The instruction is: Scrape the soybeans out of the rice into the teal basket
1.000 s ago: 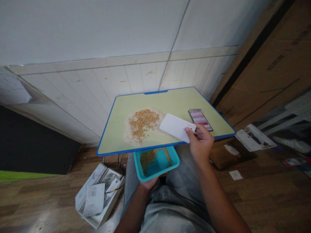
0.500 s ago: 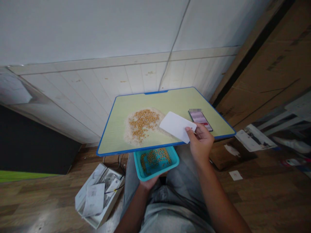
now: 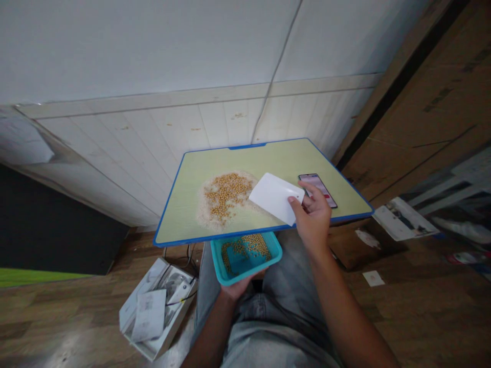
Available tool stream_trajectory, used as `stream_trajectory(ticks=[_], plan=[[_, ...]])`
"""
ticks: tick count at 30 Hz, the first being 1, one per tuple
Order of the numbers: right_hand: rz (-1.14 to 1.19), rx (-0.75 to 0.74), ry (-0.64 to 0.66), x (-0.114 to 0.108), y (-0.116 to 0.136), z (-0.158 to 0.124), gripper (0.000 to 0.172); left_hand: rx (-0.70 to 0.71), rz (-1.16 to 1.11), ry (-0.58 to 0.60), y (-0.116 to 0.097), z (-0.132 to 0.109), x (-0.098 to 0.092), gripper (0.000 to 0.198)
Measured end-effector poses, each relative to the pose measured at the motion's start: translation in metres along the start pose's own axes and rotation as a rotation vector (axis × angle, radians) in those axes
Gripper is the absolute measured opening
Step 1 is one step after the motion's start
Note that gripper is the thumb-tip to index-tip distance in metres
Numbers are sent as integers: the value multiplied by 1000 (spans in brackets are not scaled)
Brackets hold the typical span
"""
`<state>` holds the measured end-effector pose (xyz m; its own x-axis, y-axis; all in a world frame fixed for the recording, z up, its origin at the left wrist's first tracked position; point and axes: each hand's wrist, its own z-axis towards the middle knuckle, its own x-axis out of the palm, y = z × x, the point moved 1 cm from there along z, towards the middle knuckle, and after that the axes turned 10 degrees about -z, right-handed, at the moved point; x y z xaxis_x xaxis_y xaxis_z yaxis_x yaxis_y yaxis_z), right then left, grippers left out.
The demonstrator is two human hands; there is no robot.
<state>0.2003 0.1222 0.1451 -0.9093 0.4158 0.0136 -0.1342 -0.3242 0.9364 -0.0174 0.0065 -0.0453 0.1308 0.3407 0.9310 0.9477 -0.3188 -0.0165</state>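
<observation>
In my right hand (image 3: 312,212) is a flat white plastic scraper (image 3: 275,197), pinched at its right end and tilted above the table (image 3: 192,166). Left of its edge lies a spread of soybeans (image 3: 229,191) mixed with pale rice-like grains (image 3: 207,217). My left hand (image 3: 240,289) supports a turquoise basin (image 3: 247,272) from below, just under the table's front edge. More soybeans (image 3: 255,244) lie inside that basin, gathered mostly toward its far and left sides. The fingers under the basin are mostly hidden.
A phone (image 3: 318,191) lies on the table's right side, close to my right hand. On the floor at left stands an open white box (image 3: 153,345) with cables and papers. Large cardboard boxes (image 3: 414,117) rise at right, and a wall (image 3: 153,122) is behind the table.
My right hand has shifted slightly left with the scraper, and its fingers have lifted and spread a little. Soybeans in the basin have moved toward its far side.
</observation>
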Motion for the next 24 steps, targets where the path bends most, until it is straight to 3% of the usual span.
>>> stream_trajectory(ticks=[3, 6, 8, 13, 20, 24], plan=[[10, -23, 29, 0, 3, 1, 45, 13, 15, -26, 0, 0, -1, 86], [-92, -77, 30, -2, 6, 2, 21, 39, 12, -83, 1, -2, 0, 86], [-167, -96, 40, -2, 6, 2, 16, 34, 3, -89, 2, -3, 2, 85], [-157, -128, 134, 0, 0, 4, 24, -19, -60, -34, 0, -3, 1, 89], [-282, -297, 182, 3, -5, 12, 35, -74, 17, 109, -2, -2, -4, 86], [-375, -405, 190, 8, 1, 13, 39, -54, 39, 81, -1, -2, 1, 83]])
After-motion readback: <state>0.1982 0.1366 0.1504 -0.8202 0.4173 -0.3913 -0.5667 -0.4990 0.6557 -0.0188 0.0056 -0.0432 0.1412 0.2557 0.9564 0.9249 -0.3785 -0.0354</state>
